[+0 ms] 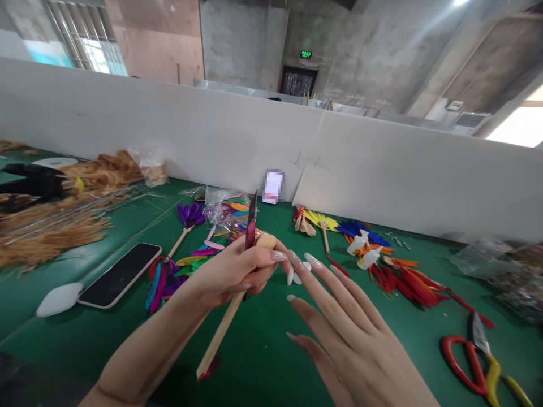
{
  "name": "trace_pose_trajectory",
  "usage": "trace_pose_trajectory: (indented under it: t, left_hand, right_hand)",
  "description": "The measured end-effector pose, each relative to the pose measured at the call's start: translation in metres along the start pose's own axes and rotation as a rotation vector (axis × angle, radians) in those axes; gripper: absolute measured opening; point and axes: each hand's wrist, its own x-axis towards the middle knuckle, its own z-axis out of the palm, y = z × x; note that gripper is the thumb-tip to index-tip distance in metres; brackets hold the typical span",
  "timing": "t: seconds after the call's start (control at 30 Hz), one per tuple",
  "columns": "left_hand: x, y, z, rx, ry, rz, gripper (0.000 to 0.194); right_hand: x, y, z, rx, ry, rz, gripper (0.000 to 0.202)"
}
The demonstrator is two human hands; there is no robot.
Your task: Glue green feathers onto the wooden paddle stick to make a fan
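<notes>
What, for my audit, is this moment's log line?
left hand: grips long pale wooden stick | right hand: open, beside left hand

Under the left hand (pixel 237 267) and right hand (pixel 352 333) I have a green tabletop (pixel 263 362). Straight beyond both, I see a long white partition (pixel 212 130) spanning my view. Over it, a grey concrete wall (pixel 241 51) carries a lit green exit sign (pixel 306 54) above a dark doorway (pixel 298 82). Far off past the left hand is a barred window (pixel 85 39); past the right, a bright opening (pixel 515 127).
</notes>
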Motion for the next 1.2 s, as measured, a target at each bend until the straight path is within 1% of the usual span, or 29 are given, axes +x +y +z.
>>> trace_pose_trajectory:
  t: [0.17,0.33,0.53,0.63,0.73,0.77,0.83,0.87,0.9,0.93,0.97,1.0,1.03,1.07,1.13,1.2]
  left_hand:
    - [0.003,-0.001,0.002,-0.059,0.037,-0.029,0.014]
    - [0.007,-0.008,0.004,-0.123,0.1,-0.022,0.011]
    - [0.006,-0.01,0.006,-0.167,0.142,0.031,0.012]
    - [0.006,-0.009,0.007,-0.174,0.142,0.074,0.013]
    - [0.006,-0.011,0.012,-0.161,0.123,0.076,0.013]
    - [0.005,-0.012,0.015,-0.157,0.116,0.066,0.012]
    - [0.002,-0.017,0.025,-0.146,0.111,0.037,0.013]
    - [0.0,-0.019,0.03,-0.136,0.111,0.024,0.014]
    - [-0.003,-0.022,0.035,-0.12,0.115,0.013,0.015]
    - [-0.007,-0.024,0.04,-0.098,0.123,0.01,0.017]
    - [-0.011,-0.026,0.043,-0.07,0.139,0.017,0.019]
    - [-0.015,-0.028,0.044,-0.04,0.163,0.033,0.021]
    - [-0.02,-0.03,0.044,-0.011,0.194,0.05,0.023]
    - [-0.024,-0.032,0.042,0.014,0.23,0.062,0.023]
    - [-0.032,-0.037,0.036,0.045,0.294,0.068,0.021]
    - [-0.037,-0.045,0.027,0.073,0.318,0.047,0.019]
  right_hand:
    - [0.001,0.0,0.001,-0.03,0.001,-0.007,0.03]
    - [0.003,0.001,0.003,-0.058,-0.02,-0.014,0.031]
    - [0.005,-0.001,0.007,-0.081,-0.052,0.029,0.024]
    - [0.007,0.002,0.007,-0.023,-0.064,0.073,0.02]
    - [0.014,0.017,0.02,0.142,-0.022,0.202,0.02]
    - [0.017,0.024,0.027,0.227,0.006,0.254,0.024]
    - [0.028,0.039,0.045,0.443,0.072,0.419,0.04]
    - [0.034,0.045,0.053,0.555,0.085,0.503,0.049]
    - [0.04,0.049,0.059,0.64,0.063,0.551,0.058]
    - [0.045,0.051,0.064,0.666,0.063,0.579,0.063]
    - [0.048,0.051,0.066,0.631,0.099,0.597,0.063]
    - [0.049,0.047,0.066,0.595,0.166,0.619,0.06]
    - [0.047,0.041,0.064,0.611,0.246,0.636,0.055]
    - [0.043,0.033,0.06,0.679,0.333,0.66,0.049]
    - [0.025,0.014,0.052,0.974,0.482,0.73,0.034]
    - [0.001,-0.006,0.048,1.3,0.551,0.813,0.019]
